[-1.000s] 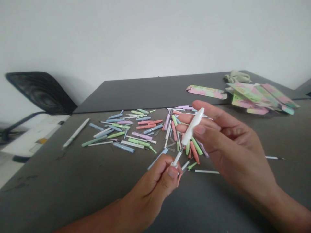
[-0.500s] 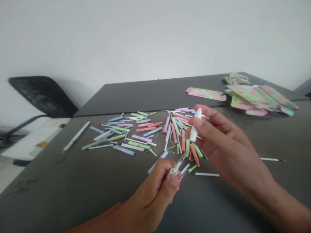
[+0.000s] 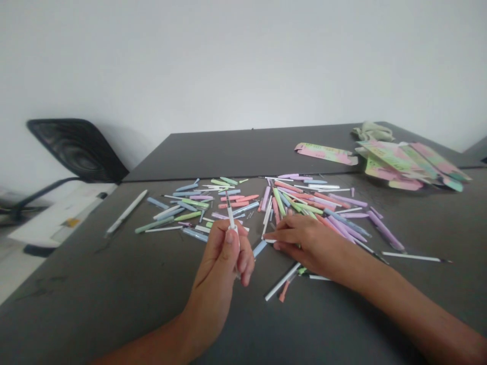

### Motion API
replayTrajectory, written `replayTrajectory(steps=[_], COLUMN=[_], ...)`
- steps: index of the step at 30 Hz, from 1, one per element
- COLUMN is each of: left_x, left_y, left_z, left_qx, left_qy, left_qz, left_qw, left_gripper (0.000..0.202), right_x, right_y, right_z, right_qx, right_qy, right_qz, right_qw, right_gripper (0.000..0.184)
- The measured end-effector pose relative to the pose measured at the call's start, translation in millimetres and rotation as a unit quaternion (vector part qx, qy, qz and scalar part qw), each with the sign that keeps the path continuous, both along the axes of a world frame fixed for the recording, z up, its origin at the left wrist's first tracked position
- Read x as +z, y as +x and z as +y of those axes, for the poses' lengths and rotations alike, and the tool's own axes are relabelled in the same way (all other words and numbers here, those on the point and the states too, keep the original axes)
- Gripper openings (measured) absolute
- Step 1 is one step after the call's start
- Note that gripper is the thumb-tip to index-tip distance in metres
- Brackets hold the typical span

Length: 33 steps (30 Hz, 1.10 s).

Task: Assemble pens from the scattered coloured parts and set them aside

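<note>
Pinched between thumb and fingers, a white pen [image 3: 231, 215] points up and away in my left hand [image 3: 220, 258], its clear, dark-tipped end uppermost. My right hand [image 3: 308, 241] is lowered onto the near edge of a heap of pen parts [image 3: 283, 200]. At its fingertips shows a white pen part [image 3: 270, 241], mostly covered by the fingers. Just below lie a blue pen piece [image 3: 259, 248], a white tube [image 3: 282, 282] and a small coral piece [image 3: 283, 292].
More pen parts in green, blue, purple, coral and white lie in a left-hand group [image 3: 186, 203]. A white pen [image 3: 127, 212] rests farther left. Flattened colourful cartons [image 3: 411, 162] and a crumpled cloth [image 3: 373, 132] sit back right. A black mesh chair [image 3: 78, 149] stands left of the table.
My right hand has come down from above the heap to the tabletop, carrying the white pen part. My left hand has moved left and raised the pen more upright.
</note>
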State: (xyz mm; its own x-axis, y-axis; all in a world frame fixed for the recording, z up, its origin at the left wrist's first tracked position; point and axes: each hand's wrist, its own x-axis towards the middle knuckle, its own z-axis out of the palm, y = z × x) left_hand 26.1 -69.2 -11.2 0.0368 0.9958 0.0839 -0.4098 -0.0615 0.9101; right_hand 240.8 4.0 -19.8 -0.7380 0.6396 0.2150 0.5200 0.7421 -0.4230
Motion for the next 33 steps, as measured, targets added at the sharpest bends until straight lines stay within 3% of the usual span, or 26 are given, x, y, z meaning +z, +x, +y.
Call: replayTrajectory(steps=[9, 18, 26, 29, 31, 33], left_x=[0.6, -7.3, -8.3, -9.0, -10.8, -13.1], left_y=[-1, 0, 2, 2, 2, 2], left_z=[3, 4, 2, 0, -2, -4], left_qx=[0.009, -0.04, -0.089, -0.094, -0.102, -0.11], left_qy=[-0.024, -0.067, -0.121, -0.117, -0.104, -0.093], left_qz=[-0.003, -0.012, -0.012, 0.004, 0.011, 0.015], left_qw=[1.0, 0.997, 0.989, 0.989, 0.989, 0.989], left_gripper=[0.034, 0.042, 0.031, 0.031, 0.033, 0.031], right_x=[9.1, 13.0, 10.7, 17.1, 26.9, 37.9], right_y=[3, 9, 15, 17, 15, 10], right_z=[3, 7, 9, 9, 5, -3], right_qx=[-0.001, 0.01, -0.005, -0.005, -0.032, -0.102], right_qy=[-0.002, 0.019, 0.036, 0.031, 0.02, -0.022], right_qz=[-0.013, 0.0, 0.004, 0.024, 0.078, 0.156], right_qw=[1.0, 1.0, 0.999, 0.999, 0.996, 0.982], right_gripper=[0.012, 0.017, 0.023, 0.025, 0.024, 0.026])
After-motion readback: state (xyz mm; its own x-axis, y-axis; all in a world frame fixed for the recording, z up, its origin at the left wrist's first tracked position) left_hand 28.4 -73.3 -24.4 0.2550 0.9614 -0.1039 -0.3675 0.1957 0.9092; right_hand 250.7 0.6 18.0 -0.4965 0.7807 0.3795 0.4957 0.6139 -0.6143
